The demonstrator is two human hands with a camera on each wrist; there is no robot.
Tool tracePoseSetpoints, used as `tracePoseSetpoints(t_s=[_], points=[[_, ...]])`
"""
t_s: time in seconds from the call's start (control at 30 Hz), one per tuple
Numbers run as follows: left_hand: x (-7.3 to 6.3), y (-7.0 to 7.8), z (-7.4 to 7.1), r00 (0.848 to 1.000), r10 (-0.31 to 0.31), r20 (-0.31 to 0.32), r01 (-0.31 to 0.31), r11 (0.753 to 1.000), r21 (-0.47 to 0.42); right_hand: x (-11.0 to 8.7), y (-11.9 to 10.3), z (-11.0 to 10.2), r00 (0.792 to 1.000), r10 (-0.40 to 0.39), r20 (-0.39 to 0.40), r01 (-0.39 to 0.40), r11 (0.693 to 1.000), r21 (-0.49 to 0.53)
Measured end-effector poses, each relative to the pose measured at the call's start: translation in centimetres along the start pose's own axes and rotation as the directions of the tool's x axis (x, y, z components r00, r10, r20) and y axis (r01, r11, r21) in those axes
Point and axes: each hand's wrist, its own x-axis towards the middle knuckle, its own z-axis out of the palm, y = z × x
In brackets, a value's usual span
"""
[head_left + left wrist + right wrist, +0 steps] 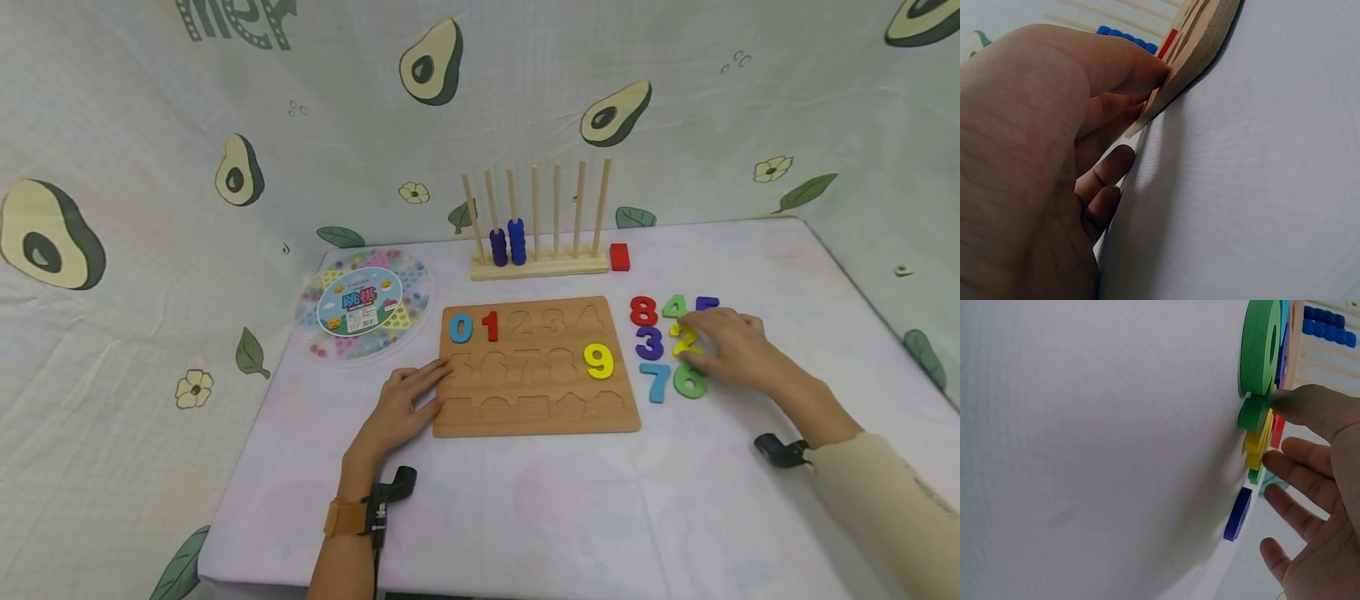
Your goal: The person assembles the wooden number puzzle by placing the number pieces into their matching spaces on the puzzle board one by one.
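My left hand (405,406) rests at the left edge of a wooden number board (525,421), with fingertips and thumb touching it. In the board lie a blue 0 (461,316), a red 1 (491,320) and a yellow 9 (599,362); other outlines show bare wood. To the right, my right hand (731,346) reaches over a yellow number 2 (687,342), with thumb and fingertips spread at its two ends. In the right wrist view the thumb tip is right by a green 6 (1260,350), and the fingers are loosely extended beside the yellow 2 (1255,450).
Around the right hand lie a red 8 (642,311), green 4 (674,306), purple 5 (705,302), purple 3 (649,342) and blue 7 (655,382). Behind the board stand a pegged rack (540,267) with blue beads and a red block (619,257). A round plastic-covered game (360,302) lies left.
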Motion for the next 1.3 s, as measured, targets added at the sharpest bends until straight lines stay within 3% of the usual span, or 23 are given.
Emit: tracePoseSetpoints(t_s=[0.33, 0.83, 1.3], points=[[0.0, -0.1, 0.0, 1.000, -0.005, -0.005, 0.005, 1.000, 0.009, 0.3, 0.2, 0.0, 0.999, 0.005, 0.054, -0.005, 1.000, -0.008], [0.1, -0.5, 0.1, 1.000, -0.008, 0.001, 0.008, 1.000, 0.024, 0.0, -0.2, 0.5, 1.000, -0.013, 0.022, 0.013, 0.999, 0.030], [0.1, -0.5, 0.0, 1.000, 0.009, -0.005, -0.009, 1.000, 0.016, -0.3, -0.9, 0.4, 0.999, -0.010, 0.051, 0.008, 1.000, 0.026]])
